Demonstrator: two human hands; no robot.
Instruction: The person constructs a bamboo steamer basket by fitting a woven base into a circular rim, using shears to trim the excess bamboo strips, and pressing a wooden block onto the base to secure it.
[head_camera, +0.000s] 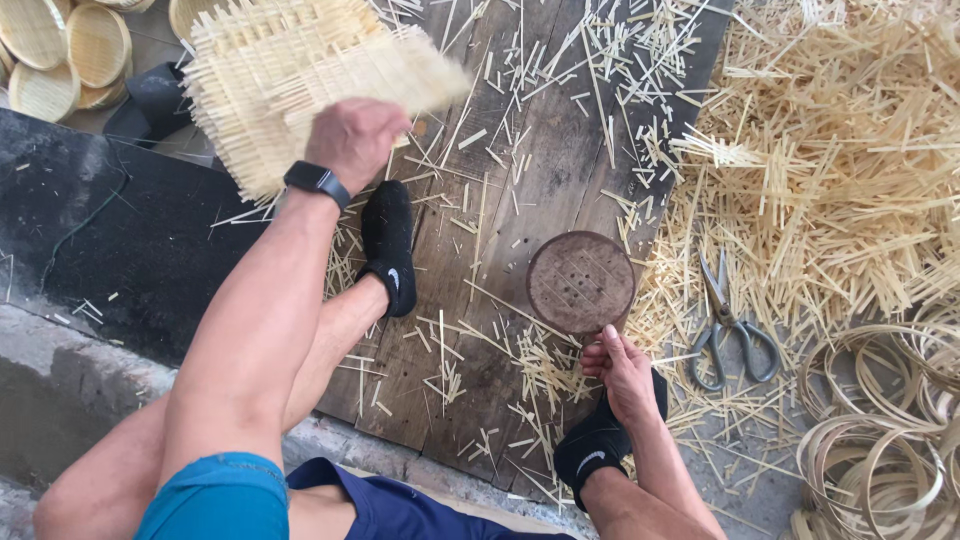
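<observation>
head: I see my left hand clenched on a pale square woven bamboo mat, raised over the dark wooden board | right hand grips the edge of a round brown perforated wooden disc lying on that board | steel scissors just right | shallow round woven bamboo trays stacked top left, contents not visible

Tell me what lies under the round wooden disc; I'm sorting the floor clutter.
The round wooden disc, held at its edge by the right hand, sits over the wooden board strewn with bamboo offcuts. Whatever lies directly beneath the disc is covered.
</observation>
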